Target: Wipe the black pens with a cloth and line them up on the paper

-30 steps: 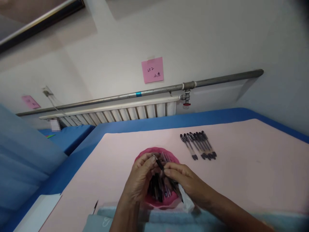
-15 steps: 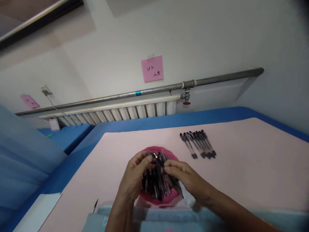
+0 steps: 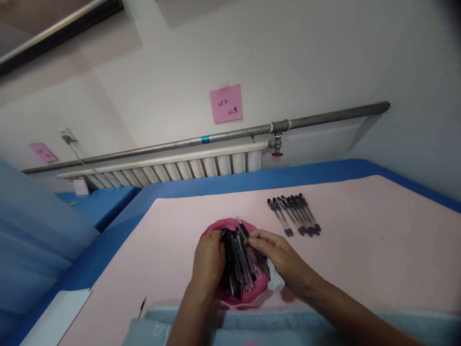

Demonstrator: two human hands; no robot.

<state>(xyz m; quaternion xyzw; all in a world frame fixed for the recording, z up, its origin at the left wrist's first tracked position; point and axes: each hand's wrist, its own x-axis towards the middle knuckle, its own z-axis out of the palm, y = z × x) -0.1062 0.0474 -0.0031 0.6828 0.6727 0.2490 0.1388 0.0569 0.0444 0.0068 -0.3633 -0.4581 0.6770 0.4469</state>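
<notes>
A pink scalloped basket (image 3: pixel 239 302) holds several clear-barrelled pens (image 3: pixel 241 259) and black pen parts. Over its right side, my right hand (image 3: pixel 275 252) is closed on a pen (image 3: pixel 242 227), whose bare metal tip points up and away to the left. A white piece of tissue or cloth (image 3: pixel 275 278) sticks out under that hand. My left hand (image 3: pixel 209 259) reaches into the left side of the basket, fingers bent at the dark pieces; its fingertips are partly hidden, and what they grip is unclear.
Several capped black pens (image 3: pixel 293 216) lie in a slanted row on the pink table cover (image 3: pixel 360 240). A single pen (image 3: pixel 142 306) rests near the blue-grey cloth (image 3: pixel 266 324) at the front edge. White sheets (image 3: pixel 54 317) lie front left. A radiator (image 3: pixel 194 168) stands behind.
My hands have moved apart. The left has gone lower into the basket's left side. The right stays over the right side, its pen now showing a bare tip.
</notes>
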